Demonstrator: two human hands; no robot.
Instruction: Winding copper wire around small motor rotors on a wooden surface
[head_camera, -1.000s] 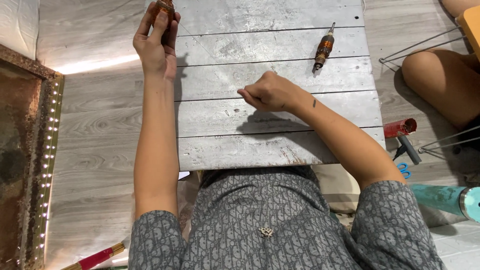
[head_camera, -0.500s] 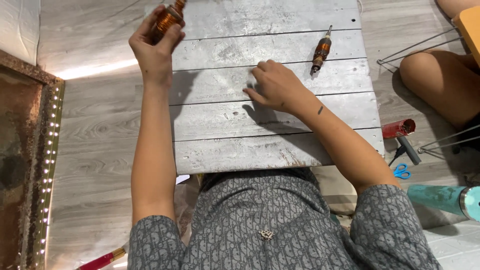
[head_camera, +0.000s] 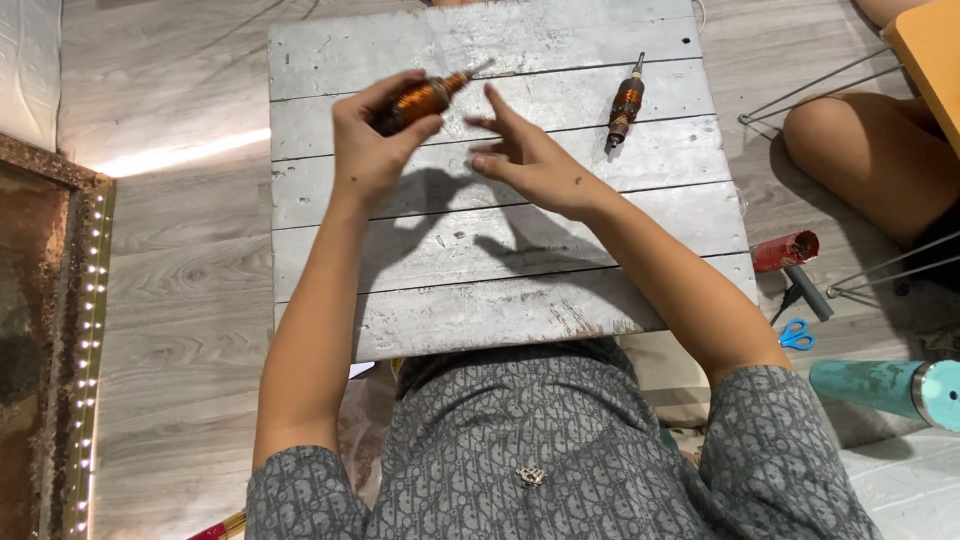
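We saw the left hand raised over the grey plank board, fingers clamped round a copper-wound motor armature whose thin shaft pointed up and to the right. The armature was off the board, held in the air above its upper planks. The right hand hovered just beside it, fingers spread apart and holding nothing; the fingertips came near the shaft end, though blur there meant we could not tell if they touched it. A second armature lay flat on the board to the right, well apart from both hands. Off the board's right edge sat a red-headed tool, blue-handled scissors just below it, and a teal cylinder nearer the corner. Another person's bare knee rested beside wire legs at far right. A string of small lights ran down the left.
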